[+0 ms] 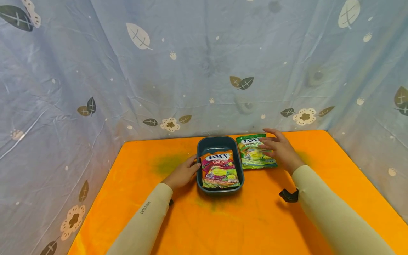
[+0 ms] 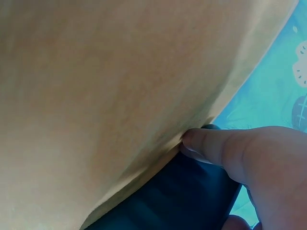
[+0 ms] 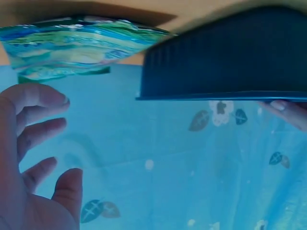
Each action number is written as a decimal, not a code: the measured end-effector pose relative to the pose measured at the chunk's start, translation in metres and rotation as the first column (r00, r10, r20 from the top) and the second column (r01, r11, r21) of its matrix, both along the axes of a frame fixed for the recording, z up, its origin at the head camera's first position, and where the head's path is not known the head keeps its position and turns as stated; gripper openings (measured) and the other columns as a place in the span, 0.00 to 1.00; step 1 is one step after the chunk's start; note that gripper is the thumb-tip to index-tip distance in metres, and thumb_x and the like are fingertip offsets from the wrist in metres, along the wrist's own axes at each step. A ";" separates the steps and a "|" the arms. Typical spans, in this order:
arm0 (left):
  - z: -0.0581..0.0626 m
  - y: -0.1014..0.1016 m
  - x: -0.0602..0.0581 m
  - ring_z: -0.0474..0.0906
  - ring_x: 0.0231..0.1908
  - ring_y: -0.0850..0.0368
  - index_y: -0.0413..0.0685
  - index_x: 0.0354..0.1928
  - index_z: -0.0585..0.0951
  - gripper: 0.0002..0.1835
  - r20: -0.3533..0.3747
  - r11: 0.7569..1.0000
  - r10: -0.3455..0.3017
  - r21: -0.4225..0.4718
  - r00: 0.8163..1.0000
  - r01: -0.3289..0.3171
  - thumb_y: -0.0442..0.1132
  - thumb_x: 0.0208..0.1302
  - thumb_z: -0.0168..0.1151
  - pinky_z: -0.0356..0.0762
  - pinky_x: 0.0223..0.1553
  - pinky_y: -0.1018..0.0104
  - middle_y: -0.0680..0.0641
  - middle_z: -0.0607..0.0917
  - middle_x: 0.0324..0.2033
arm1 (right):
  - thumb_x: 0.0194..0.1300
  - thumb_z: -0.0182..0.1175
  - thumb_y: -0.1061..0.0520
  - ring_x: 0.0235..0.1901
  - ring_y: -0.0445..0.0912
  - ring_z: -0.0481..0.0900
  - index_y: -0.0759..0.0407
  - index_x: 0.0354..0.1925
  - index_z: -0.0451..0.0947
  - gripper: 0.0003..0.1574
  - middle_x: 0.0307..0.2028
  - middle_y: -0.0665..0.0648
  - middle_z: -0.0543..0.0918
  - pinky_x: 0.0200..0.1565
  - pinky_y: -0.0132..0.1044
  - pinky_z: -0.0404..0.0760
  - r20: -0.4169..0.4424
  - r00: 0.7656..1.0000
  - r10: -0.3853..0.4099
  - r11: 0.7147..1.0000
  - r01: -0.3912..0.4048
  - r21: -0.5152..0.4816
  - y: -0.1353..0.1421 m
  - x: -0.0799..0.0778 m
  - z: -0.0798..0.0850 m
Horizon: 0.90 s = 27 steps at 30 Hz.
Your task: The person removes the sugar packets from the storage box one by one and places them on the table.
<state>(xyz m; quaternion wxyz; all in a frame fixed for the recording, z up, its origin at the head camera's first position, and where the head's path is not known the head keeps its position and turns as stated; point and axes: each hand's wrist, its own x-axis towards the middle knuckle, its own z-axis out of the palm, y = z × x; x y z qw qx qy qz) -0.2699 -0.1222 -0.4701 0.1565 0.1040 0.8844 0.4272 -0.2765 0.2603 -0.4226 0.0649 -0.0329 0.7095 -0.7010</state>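
Observation:
A dark blue-grey plastic tub (image 1: 220,141) stands on the table with an orange and purple bag of Fox's Fruits candy (image 1: 220,171) lying face up inside it. My left hand (image 1: 183,173) holds the tub's left side, its thumb at the rim; in the left wrist view the fingers (image 2: 211,141) meet the dark wall. Right of the tub lies a green bag of Fox's Spring candy (image 1: 255,156), partly covered from sight by my right hand (image 1: 282,150). That hand hovers over the bag's right part with fingers spread, apart from the bag in the right wrist view.
An orange cloth (image 1: 143,212) covers the table. Pale blue curtains (image 1: 204,71) with leaves and flowers enclose the back and sides, close behind the tub and green bag. A black strap (image 1: 289,196) sticks out from the right wrist.

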 end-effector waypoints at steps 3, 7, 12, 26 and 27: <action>-0.001 0.000 -0.001 0.60 0.66 0.51 0.65 0.74 0.57 0.33 -0.015 1.000 -0.003 -0.009 1.000 0.003 0.62 0.70 0.45 0.54 0.65 0.45 0.52 0.69 0.65 | 0.71 0.54 0.49 0.60 0.65 0.66 0.42 0.72 0.53 0.36 0.64 0.67 0.63 0.58 0.58 0.67 -0.008 1.000 0.030 1.000 -0.030 0.006 -0.006 -0.004 -0.005; -0.002 0.000 -0.001 0.61 0.65 0.51 0.65 0.74 0.57 0.33 -0.021 1.000 -0.007 -0.001 1.000 0.007 0.62 0.70 0.46 0.55 0.65 0.46 0.53 0.69 0.64 | 0.71 0.55 0.50 0.59 0.65 0.67 0.42 0.71 0.54 0.35 0.63 0.67 0.64 0.57 0.59 0.68 -0.005 0.999 0.049 0.999 -0.049 0.002 -0.015 -0.006 -0.008; -0.001 0.000 -0.001 0.61 0.66 0.50 0.64 0.74 0.56 0.33 -0.014 1.000 -0.013 -0.001 1.000 0.013 0.61 0.71 0.45 0.54 0.65 0.45 0.51 0.69 0.65 | 0.71 0.55 0.50 0.58 0.67 0.68 0.42 0.72 0.54 0.36 0.63 0.67 0.65 0.56 0.60 0.68 -0.003 0.996 0.093 0.995 -0.093 -0.033 -0.031 -0.002 -0.006; 0.004 0.003 0.001 0.60 0.66 0.48 0.62 0.74 0.56 0.34 -0.001 0.999 0.011 -0.032 1.000 -0.011 0.62 0.70 0.45 0.53 0.64 0.42 0.50 0.69 0.65 | 0.71 0.54 0.55 0.56 0.66 0.71 0.43 0.72 0.53 0.36 0.61 0.69 0.65 0.51 0.56 0.74 -0.001 0.980 0.198 0.978 -0.197 -0.072 -0.078 0.008 0.000; 0.004 0.003 0.001 0.60 0.66 0.48 0.63 0.74 0.56 0.34 0.002 0.999 0.012 -0.033 1.000 -0.012 0.62 0.70 0.45 0.53 0.65 0.42 0.50 0.69 0.65 | 0.71 0.54 0.56 0.56 0.66 0.70 0.44 0.72 0.53 0.36 0.61 0.70 0.64 0.51 0.57 0.74 0.002 0.979 0.205 0.976 -0.204 -0.077 -0.081 0.009 0.000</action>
